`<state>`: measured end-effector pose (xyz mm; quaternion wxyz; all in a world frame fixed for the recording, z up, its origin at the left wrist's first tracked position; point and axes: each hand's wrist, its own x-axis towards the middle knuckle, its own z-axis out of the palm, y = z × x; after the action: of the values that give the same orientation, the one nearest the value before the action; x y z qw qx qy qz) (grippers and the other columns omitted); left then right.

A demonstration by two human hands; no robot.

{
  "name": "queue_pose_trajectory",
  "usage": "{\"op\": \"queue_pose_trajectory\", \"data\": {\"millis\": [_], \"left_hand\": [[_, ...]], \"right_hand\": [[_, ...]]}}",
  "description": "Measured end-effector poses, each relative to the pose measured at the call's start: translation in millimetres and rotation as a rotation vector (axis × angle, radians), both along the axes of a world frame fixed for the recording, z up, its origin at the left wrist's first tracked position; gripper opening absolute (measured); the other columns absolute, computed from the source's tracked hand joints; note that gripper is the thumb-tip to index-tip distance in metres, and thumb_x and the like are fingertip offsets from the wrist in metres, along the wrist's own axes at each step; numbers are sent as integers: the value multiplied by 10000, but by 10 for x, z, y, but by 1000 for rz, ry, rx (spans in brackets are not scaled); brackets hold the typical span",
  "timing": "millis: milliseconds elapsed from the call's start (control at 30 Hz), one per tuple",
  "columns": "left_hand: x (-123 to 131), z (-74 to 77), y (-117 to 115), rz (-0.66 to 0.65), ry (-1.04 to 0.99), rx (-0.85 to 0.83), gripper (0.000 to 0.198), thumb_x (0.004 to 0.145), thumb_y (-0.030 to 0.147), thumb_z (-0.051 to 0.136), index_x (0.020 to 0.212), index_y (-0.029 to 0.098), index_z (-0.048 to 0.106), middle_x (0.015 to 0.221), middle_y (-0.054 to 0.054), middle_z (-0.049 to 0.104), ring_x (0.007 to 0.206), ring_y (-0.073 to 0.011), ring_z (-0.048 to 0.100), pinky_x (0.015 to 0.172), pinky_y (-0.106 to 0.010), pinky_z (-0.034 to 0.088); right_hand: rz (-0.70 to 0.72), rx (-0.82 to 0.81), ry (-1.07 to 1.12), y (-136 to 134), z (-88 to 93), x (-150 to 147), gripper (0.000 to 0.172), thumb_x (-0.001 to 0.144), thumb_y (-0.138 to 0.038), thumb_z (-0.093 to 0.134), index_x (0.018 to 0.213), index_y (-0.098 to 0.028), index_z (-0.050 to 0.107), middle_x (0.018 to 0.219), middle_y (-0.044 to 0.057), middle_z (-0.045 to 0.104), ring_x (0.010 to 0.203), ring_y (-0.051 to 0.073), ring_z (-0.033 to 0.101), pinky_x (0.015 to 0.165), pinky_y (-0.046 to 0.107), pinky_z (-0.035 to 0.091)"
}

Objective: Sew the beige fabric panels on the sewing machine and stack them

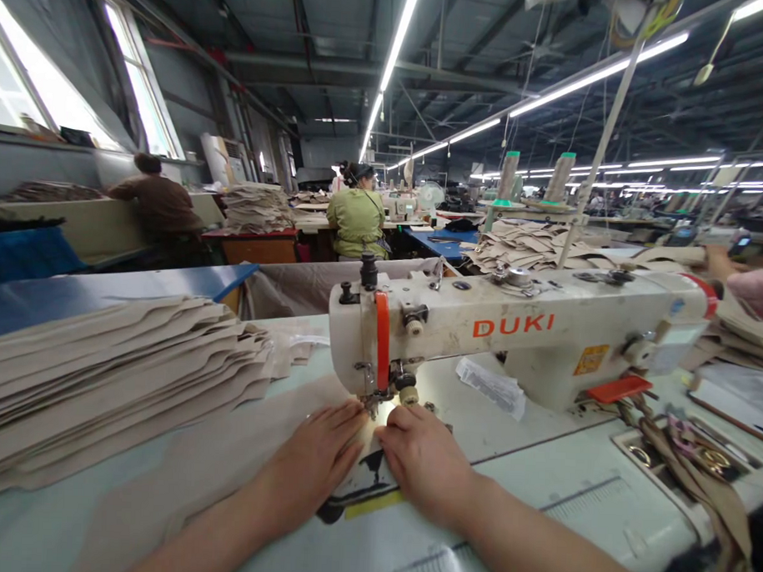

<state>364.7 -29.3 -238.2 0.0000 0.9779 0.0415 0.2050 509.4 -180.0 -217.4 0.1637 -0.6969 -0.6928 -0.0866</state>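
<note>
A white sewing machine (pixel 443 321) with red "DUKI" lettering stands before me, its lamp lighting the needle area. A beige fabric panel (pixel 225 456) lies on the table, reaching under the presser foot (pixel 372 405). My left hand (pixel 322 447) rests on this panel just left of the foot, fingers stretched out and lying flat. Close to the foot on its right, my right hand (pixel 416 454) has its fingers bent and pressed together at the fabric's edge; its fingertips are partly hidden. The needle tip itself is too small to make out.
Stacked beige fabric pieces (pixel 121 377) lie at the left. A tray (pixel 669 471) with metal rings and straps sits at the right, and a clear plastic piece (pixel 491 386) lies behind the needle area. Thread cones (pixel 507 178) stand beyond. Other people work farther back and at right.
</note>
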Motion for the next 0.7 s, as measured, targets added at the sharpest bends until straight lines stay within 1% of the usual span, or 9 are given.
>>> {"op": "queue_pose_trajectory", "data": {"millis": [100,200,333,433,500,567,633,667,700], "left_hand": [[5,-11,20,13,8,-37,352,971,273,413,1256,181,597,1306,-111,616,1206,-263,573,1027,-449,470],[-94,-1,-4,25,18,-58,371,963,281,439,1299,195,572,1339,-100,593,1211,-250,570,1046,-441,451],[-421,70,-169,36,75,-63,421,954,266,468,1372,231,509,1378,-59,563,1242,-218,546,1083,-410,410],[-677,182,-364,63,162,-33,480,955,263,480,1432,247,429,1432,-51,504,1295,-215,495,1089,-416,396],[-825,268,-468,127,142,26,544,962,309,477,1483,238,337,1493,-71,416,1359,-243,410,1104,-460,361],[-991,319,-524,224,54,94,628,966,373,463,1526,225,221,1548,-95,305,1413,-280,303,1126,-516,291],[-1203,289,-538,312,-13,132,764,932,498,492,1544,208,138,1570,-123,237,1425,-324,259,1132,-546,247],[-1326,238,-539,328,-11,137,860,890,577,523,1547,200,116,1569,-135,238,1414,-342,281,1125,-540,264],[-1459,166,-540,315,12,139,962,832,654,553,1549,196,104,1558,-143,266,1387,-355,334,1107,-516,312]], "right_hand": [[-1,9,31,-28,7,12,182,946,-173,508,881,-169,678,857,54,628,845,197,534,779,296,418],[2,36,73,-67,-3,19,200,945,-163,498,862,-172,680,858,56,628,847,197,536,776,301,417],[39,80,145,-104,-35,14,194,932,-133,502,860,-177,677,846,50,620,863,191,542,784,294,422],[76,86,195,-112,-47,2,202,916,-94,502,872,-178,680,860,50,626,870,190,549,783,291,431],[108,91,224,-121,-50,-6,211,917,-91,497,880,-180,684,860,51,631,864,192,550,778,293,438],[142,97,242,-141,-53,-10,218,923,-98,490,895,-183,689,857,53,635,855,192,551,773,297,444],[163,101,256,-169,-58,-9,228,927,-102,481,924,-186,693,865,56,638,858,193,554,778,302,451],[168,100,265,-183,-61,-9,232,929,-102,477,939,-187,693,872,57,639,864,194,557,783,306,454],[169,97,275,-196,-63,-10,236,931,-103,473,949,-188,693,879,57,640,870,195,561,787,309,456]]}}
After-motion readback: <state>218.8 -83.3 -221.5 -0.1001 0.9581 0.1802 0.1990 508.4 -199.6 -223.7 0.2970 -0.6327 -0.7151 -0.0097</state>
